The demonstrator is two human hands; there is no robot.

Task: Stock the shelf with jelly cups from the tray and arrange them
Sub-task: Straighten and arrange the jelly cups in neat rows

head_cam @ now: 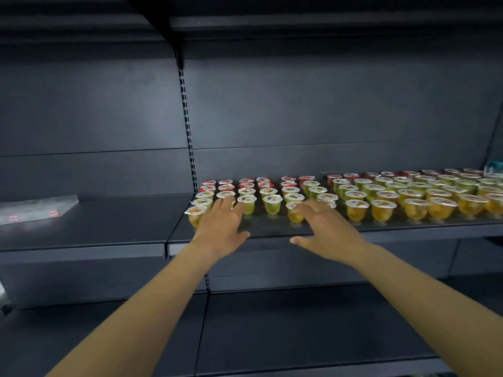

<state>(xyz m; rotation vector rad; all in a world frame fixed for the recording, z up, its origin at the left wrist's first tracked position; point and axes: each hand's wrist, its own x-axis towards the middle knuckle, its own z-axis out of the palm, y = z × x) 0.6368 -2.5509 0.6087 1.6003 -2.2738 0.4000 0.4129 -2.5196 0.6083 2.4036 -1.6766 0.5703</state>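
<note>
Several rows of jelly cups (356, 208) with white foil lids stand on the dark shelf (272, 230): red ones at the back, green in the middle, orange-yellow in front. My left hand (221, 224) reaches palm down over the front-left cups, its fingers spread and touching a green cup (247, 204). My right hand (324, 227) lies palm down just right of it, fingertips against an orange cup (295, 213) in the front row. Neither hand grips a cup. No tray is in view.
A flat clear plastic bag (35, 208) lies on the neighbouring shelf section at left. A slotted upright (187, 126) divides the two sections. A lower shelf (299, 322) runs below, and another shelf overhangs above. A teal object (494, 167) peeks in at far right.
</note>
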